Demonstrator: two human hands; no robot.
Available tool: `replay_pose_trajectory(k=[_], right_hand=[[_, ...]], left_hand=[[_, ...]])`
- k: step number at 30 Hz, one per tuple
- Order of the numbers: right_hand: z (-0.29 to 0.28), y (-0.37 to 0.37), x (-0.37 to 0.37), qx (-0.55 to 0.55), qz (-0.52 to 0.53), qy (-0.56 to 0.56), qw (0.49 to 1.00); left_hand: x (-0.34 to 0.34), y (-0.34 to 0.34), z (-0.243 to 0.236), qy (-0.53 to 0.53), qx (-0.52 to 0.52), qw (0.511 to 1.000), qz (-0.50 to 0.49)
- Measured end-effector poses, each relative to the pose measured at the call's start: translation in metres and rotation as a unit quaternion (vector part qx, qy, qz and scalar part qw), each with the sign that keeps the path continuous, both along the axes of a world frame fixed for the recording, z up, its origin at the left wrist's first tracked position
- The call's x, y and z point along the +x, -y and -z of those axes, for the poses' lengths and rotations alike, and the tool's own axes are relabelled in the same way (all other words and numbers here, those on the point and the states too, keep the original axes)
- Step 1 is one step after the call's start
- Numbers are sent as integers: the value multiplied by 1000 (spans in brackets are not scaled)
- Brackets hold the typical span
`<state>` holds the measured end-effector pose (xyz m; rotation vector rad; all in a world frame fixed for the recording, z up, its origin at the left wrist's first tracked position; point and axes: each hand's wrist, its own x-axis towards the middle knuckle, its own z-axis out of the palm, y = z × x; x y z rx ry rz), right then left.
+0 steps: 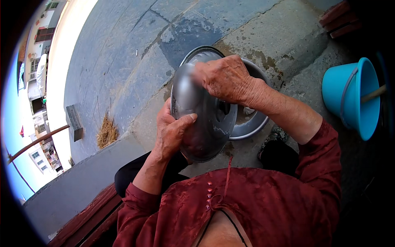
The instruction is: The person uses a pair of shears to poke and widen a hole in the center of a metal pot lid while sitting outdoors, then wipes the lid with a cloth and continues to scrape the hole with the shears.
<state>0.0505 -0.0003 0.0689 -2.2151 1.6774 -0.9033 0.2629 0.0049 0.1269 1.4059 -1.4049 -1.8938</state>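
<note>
My left hand (173, 129) grips the side of a domed metal lid (201, 140) with a black knob (224, 108), its thumb across the surface and the lid held tilted. My right hand (224, 80) is closed against the lid's upper part; its fingertips are smeared by motion, and I cannot make out what, if anything, they hold. Below and to the right of the lid is a metal basin (254, 127) on the concrete, partly covered by the lid and my right arm. A small pale thing (247, 111) shows inside the basin, too small to name.
A turquoise bucket (337, 94) with a wooden handle (372, 94) in it stands at the right. Dark red wood (337, 18) is at the top right. A straw bundle (107, 133) lies left, beyond a low concrete ledge (78, 185). Buildings (41, 74) show at the far left.
</note>
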Motion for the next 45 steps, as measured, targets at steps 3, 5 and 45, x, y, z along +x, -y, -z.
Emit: replay_pose_trajectory(k=[3,5,45], right_hand=[[3,-2,1,13,-4,-7,1000],[1,2,2,23,-5,-5,1000],[-11,8,10,5,-62,13,998]], left_hand=[[0,1,-1,-4,18,1000,-3],[0,1,-1,-4,24,1000,-3],[3,7,0,43,-19,999,19]])
